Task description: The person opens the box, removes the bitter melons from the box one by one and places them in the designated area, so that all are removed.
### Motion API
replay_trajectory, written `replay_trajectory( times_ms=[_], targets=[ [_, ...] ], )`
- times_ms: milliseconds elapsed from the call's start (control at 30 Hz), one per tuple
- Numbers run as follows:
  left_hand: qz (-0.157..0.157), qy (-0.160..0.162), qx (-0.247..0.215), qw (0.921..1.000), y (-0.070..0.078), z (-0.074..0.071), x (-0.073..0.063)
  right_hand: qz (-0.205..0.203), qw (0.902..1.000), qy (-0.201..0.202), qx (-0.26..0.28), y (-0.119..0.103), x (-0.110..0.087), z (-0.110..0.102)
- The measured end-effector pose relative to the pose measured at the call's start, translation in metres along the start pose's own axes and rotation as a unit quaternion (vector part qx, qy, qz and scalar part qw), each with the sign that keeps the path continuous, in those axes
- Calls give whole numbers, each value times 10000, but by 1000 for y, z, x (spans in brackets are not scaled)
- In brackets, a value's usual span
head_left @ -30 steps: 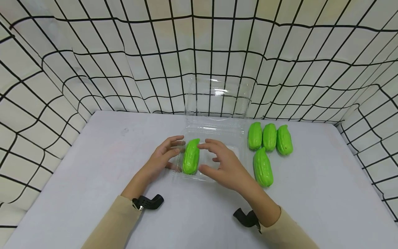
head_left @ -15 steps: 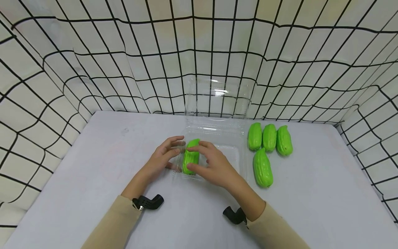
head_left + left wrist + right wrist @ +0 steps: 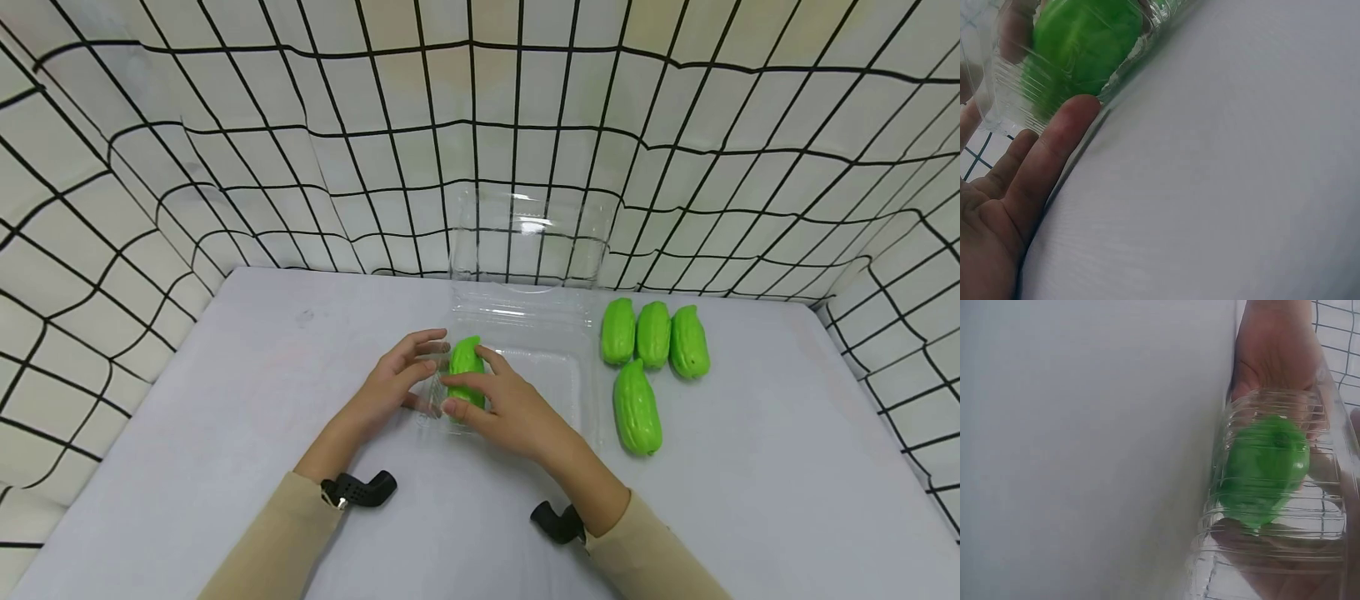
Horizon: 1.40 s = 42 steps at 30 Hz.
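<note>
In the head view a clear hinged plastic box [image 3: 558,387] lies on the white table with its lid raised at the back. Inside, along its left wall, lies a green ridged gourd-shaped piece [image 3: 467,358], which looks like plastic. My right hand [image 3: 510,408] reaches into the box and grips this gourd, thumb on the near side and fingers over it. My left hand [image 3: 390,379] rests against the outside of the left wall, fingers extended. Through the wall, the right wrist view shows the right thumb [image 3: 1232,534] at the gourd's end [image 3: 1266,469].
Several more green gourds [image 3: 652,333] lie on the table to the right of the box, most in a row and one [image 3: 637,408] nearer. The raised lid [image 3: 528,242] stands before a black net over white walls [image 3: 375,158], which surrounds the table's back and sides.
My right hand has moved left from beside the gourd and closed in on it, and the gourd has shifted slightly. My left hand stays at the box's left wall.
</note>
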<state>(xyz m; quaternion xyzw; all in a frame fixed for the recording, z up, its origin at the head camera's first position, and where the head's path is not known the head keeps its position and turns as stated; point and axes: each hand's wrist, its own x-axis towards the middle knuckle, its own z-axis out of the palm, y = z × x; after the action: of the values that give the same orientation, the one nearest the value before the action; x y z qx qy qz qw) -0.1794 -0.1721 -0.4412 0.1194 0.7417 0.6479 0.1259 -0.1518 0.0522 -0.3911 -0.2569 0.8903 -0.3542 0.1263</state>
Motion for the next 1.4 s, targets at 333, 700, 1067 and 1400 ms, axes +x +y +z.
replay_trajectory(
  times_ms=[333,700,1067,1400],
  targets=[
    [-30,-57,-164,9998,0,1,0,-16,9995,312,0,3,1,2],
    [45,-135,-273,9995,0,1,2,114,9975,695,-80,0,1,-1],
    [-23,-93,-310,9995,-2,0,3,85,9956,934,29,-1,-2,-10],
    [-87,-63,-275,9996,-2,0,3,25,9938,991,498,0,-7,-21]
  ],
)
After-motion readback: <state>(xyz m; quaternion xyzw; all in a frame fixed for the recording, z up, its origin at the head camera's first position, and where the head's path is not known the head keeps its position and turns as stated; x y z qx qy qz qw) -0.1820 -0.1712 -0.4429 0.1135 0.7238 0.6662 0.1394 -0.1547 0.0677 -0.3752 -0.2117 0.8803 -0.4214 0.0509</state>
